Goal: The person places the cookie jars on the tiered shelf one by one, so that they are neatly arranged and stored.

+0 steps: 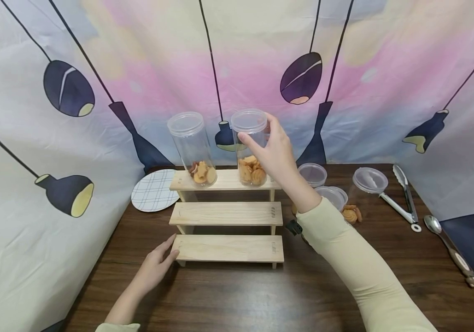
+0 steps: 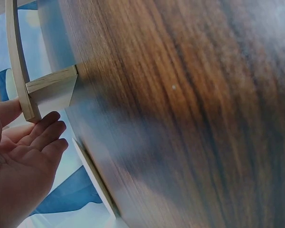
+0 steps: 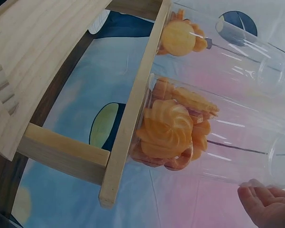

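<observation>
A three-step wooden stand [image 1: 226,214] carries two clear lidded jars on its top step. My right hand [image 1: 277,150] grips the right jar [image 1: 237,152] near its lid, thumb in front and fingers round the far side. Swirled cookies [image 3: 166,128] lie in the bottom of this jar, whose base is at the top board in the right wrist view. The left jar [image 1: 191,145] stands beside it, also with cookies in its bottom. My left hand [image 1: 154,267] holds the left end of the lowest step, with the thumb and fingers on either side of the board's end [image 2: 32,111].
Right of the stand are several clear-lidded containers [image 1: 370,180], some with cookies [image 1: 350,214]. Farther right lie tongs [image 1: 406,196] and a spoon [image 1: 452,249]. A white checked plate [image 1: 154,191] lies at the back left. A printed cloth [image 1: 245,55] hangs behind the table.
</observation>
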Demonstrator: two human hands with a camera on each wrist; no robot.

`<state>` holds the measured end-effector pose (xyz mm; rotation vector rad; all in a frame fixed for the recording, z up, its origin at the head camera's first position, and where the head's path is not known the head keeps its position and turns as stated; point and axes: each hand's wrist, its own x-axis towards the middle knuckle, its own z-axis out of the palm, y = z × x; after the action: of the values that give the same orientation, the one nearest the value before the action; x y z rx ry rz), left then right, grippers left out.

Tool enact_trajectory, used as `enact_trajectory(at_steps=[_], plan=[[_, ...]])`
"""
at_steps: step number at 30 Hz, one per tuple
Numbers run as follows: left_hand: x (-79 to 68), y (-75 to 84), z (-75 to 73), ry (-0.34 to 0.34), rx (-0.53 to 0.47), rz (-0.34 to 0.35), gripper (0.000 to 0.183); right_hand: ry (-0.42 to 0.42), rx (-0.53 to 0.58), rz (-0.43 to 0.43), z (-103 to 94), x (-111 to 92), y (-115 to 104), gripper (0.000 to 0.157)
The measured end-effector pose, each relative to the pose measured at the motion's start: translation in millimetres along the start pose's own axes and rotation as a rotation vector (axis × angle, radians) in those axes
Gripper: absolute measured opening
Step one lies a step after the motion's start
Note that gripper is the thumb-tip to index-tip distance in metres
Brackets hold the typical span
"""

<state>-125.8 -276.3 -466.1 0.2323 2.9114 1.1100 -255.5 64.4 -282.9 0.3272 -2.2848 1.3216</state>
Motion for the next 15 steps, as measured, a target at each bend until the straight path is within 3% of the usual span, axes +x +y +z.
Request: enact_trajectory(at_steps=[15], plan=[[-1.4,2.1,-0.8,0.0,-0.004,0.006,0.055,-0.035,0.028,0.027,-7.7,-9.3,-0.3,0.091]])
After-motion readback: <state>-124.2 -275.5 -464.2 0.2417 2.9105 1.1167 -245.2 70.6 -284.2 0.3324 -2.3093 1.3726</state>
